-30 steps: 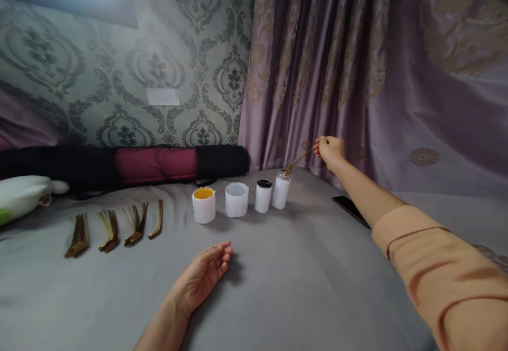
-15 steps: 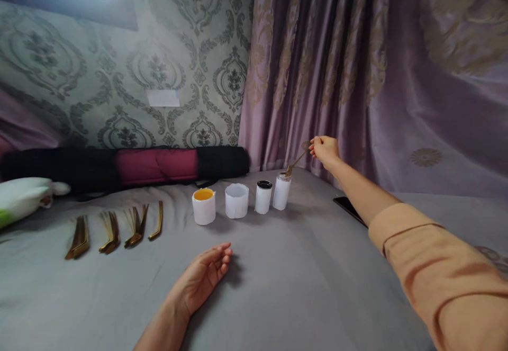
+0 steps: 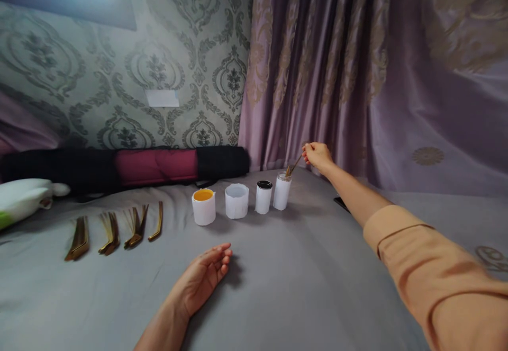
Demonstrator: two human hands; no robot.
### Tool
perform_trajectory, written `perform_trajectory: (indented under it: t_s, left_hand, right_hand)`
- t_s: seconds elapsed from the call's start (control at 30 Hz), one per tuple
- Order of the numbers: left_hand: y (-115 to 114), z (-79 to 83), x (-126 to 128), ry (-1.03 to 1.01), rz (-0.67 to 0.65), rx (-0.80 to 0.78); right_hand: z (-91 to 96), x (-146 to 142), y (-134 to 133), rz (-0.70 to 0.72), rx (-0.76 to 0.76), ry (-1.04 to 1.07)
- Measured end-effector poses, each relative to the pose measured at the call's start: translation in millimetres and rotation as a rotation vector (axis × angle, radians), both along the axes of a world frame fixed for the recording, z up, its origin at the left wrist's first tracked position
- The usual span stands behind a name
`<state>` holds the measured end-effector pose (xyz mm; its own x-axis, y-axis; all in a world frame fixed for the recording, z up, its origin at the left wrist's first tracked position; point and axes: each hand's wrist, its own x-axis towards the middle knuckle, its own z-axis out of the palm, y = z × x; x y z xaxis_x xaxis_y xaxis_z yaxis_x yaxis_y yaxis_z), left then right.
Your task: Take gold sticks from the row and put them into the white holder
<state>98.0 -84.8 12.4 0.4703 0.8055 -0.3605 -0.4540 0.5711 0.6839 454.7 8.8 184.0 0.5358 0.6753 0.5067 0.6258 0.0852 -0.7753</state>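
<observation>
My right hand (image 3: 316, 155) pinches the upper end of a thin gold-brown stick (image 3: 297, 162), perhaps a metal drinking straw. Slanting down to the left, its lower end meets the mouth of a tall white-wrapped glass jar (image 3: 282, 193). Another short gold-brown piece (image 3: 288, 170) pokes up from that jar. My left hand (image 3: 206, 277) lies palm inward on the grey sheet, loosely curled and holding nothing. Beyond it stand a white-wrapped cup with an orange inside (image 3: 203, 210), a white cup (image 3: 237, 204) and a white-wrapped can with a black inside (image 3: 263, 199).
Several bunches of bent gold-coloured sticks (image 3: 110, 233) lie at the left, beside a smaller bent bunch (image 3: 157, 223). A black and dark red roll (image 3: 159, 167) lies along the wall. A white plush toy (image 3: 26, 197) is at far left. My right forearm partly covers a dark phone-like object (image 3: 340, 203).
My right hand has moved slightly left and down, and the stick now stands steeper at the jar's mouth. My left hand has stayed still.
</observation>
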Motion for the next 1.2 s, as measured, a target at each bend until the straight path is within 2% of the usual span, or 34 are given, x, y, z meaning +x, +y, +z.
perform_trajectory:
  t_s: [0.6, 1.2]
  left_hand:
    - [0, 0.2, 0, -0.006, -0.002, -0.004]
    - [1, -1.1, 0, -0.008, -0.012, 0.007]
  right_hand:
    - [-31.6, -16, 8, 0.123, -0.155, 0.017]
    - [-48.8, -12, 6, 0.097, -0.212, -0.013]
